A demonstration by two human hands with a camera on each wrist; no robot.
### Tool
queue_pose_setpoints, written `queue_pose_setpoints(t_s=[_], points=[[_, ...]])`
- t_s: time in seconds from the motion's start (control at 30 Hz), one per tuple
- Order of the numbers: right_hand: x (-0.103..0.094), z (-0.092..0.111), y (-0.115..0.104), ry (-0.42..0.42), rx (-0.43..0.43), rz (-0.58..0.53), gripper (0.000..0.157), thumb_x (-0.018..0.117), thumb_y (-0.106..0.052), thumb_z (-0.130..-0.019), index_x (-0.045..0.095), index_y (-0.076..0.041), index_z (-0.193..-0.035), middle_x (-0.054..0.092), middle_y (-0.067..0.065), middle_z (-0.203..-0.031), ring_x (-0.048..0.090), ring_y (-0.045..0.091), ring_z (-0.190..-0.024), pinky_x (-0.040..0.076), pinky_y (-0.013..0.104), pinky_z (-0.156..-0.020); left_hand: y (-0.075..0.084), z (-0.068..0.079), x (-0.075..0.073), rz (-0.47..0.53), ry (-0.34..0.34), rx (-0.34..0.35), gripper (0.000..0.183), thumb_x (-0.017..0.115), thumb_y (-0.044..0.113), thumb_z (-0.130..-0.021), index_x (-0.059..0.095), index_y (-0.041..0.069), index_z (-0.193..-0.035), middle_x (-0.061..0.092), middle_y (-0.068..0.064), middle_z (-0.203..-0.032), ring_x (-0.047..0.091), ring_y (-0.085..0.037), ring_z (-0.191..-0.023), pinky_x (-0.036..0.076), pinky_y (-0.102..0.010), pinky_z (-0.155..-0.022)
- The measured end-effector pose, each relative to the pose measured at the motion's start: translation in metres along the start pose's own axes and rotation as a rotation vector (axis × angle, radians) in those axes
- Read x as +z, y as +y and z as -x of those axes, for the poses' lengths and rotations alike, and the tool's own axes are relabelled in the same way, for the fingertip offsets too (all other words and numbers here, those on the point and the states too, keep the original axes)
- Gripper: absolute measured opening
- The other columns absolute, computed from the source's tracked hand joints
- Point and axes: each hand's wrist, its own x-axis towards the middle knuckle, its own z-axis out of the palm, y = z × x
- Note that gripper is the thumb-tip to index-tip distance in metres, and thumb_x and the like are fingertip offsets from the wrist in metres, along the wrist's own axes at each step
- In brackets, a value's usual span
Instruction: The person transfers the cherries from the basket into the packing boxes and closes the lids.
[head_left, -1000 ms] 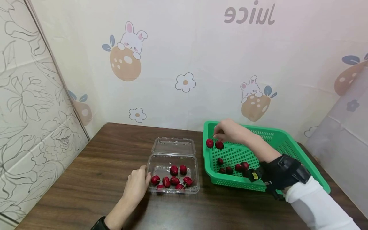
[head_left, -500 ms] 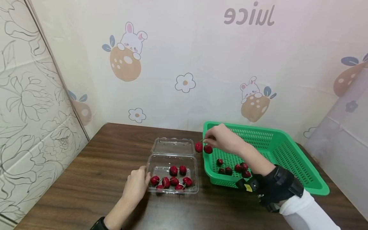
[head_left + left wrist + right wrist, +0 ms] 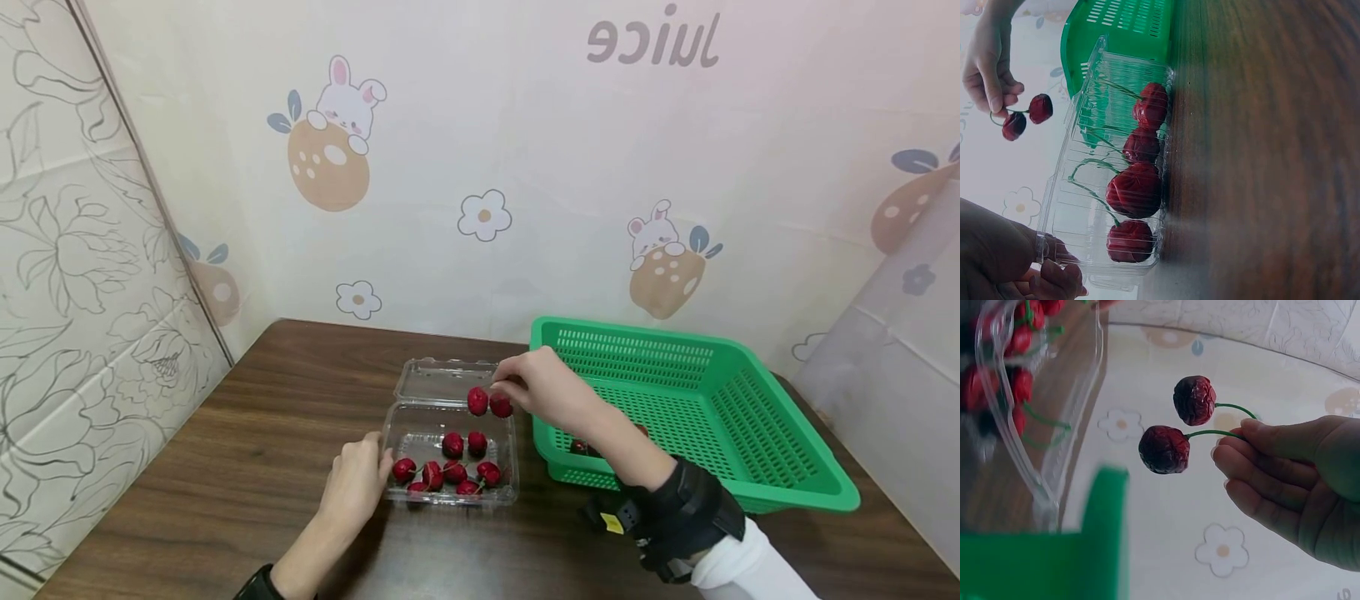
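My right hand (image 3: 542, 385) pinches the green stems of two dark red, wrinkled cherries (image 3: 1164, 449) between thumb and fingers. The pair hangs above the back right part of a clear plastic clamshell box (image 3: 516, 457), near its hinge. With fingers over the box's left wall, my left hand (image 3: 357, 477) grips it at the rim, as the left wrist view also shows. Inside the box lie several cherries (image 3: 1134, 190), mostly along the front, with stems pointing various ways. The box lid (image 3: 442, 379) lies folded back behind it.
A green perforated basket (image 3: 750, 360) stands right of the box. A few cherries (image 3: 579, 447) in it are partly hidden by my right forearm. The brown wooden table (image 3: 247, 433) meets a patterned wall covering (image 3: 420, 150) at the back.
My right hand has carried the two cherries leftward from over the green basket to above the clear box. The left hand has stayed at the box's left side.
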Motion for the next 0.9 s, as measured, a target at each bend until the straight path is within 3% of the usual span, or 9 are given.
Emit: queue_pose_setpoints(t_s=[0.33, 0.63, 0.9], points=[[0.03, -0.002, -0.014, 0.038, -0.015, -0.075, 0.008, 0.061, -0.008, -0.083, 0.068, -0.005, -0.082, 0.063, 0.003, -0.068, 0.048, 0.0, -0.051, 0.042, 0.016, -0.053, 0.0, 0.0, 0.0, -0.007, 0.01, 0.015, 0.011, 0.057, 0.002, -0.081, 0.057, -0.007, -0.085, 0.049, -0.003, -0.054, 0.043, -0.014, -0.045, 0.033, -0.026, -0.035], [0.058, -0.004, -0.021, 0.065, 0.028, -0.098, 0.007, 0.062, -0.012, -0.082, 0.068, -0.008, -0.08, 0.063, -0.001, -0.068, 0.049, -0.001, -0.051, 0.043, 0.016, -0.055, 0.0, 0.0, -0.001, -0.008, 0.01, 0.009, 0.009, 0.057, 0.003, -0.081, 0.057, -0.006, -0.083, 0.049, -0.003, -0.054, 0.044, -0.016, -0.045, 0.034, -0.029, -0.036], [0.079, -0.008, -0.022, 0.032, 0.067, -0.144, 0.011, 0.06, -0.012, -0.084, 0.069, -0.006, -0.083, 0.065, 0.003, -0.074, 0.049, -0.002, -0.051, 0.043, 0.015, -0.054, 0.0, 0.0, -0.001, -0.006, 0.008, 0.012, 0.008, 0.058, 0.002, -0.081, 0.056, -0.005, -0.081, 0.049, -0.003, -0.055, 0.044, -0.015, -0.045, 0.034, -0.028, -0.036]])
